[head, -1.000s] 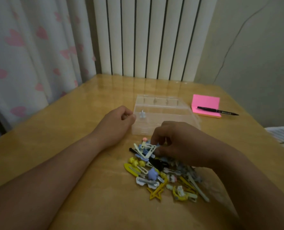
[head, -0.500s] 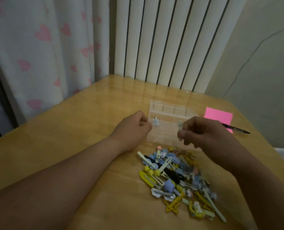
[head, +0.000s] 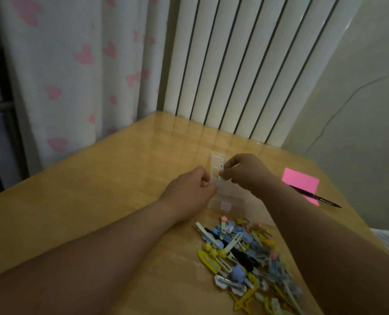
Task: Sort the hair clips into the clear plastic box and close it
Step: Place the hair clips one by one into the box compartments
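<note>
From the head view, the wooden table (head: 93,192) lies bare to the left of the arms, as far as its left and far edges. The pile of hair clips (head: 245,253) lies near the front right, under the right forearm. The clear plastic box (head: 222,202) stands open just beyond the pile. Its inside is mostly hidden by the hands and blurred. The right hand (head: 245,171) pinches a small pale clip (head: 221,172) over the box. The left hand (head: 189,189) is curled at the box's left wall; whether it clasps that wall I cannot tell. A pink notepad (head: 300,184) with a black pen (head: 318,198) lying across it sits to the right. A heart-print curtain (head: 75,64) and a white radiator (head: 234,64) stand behind the table.
</note>
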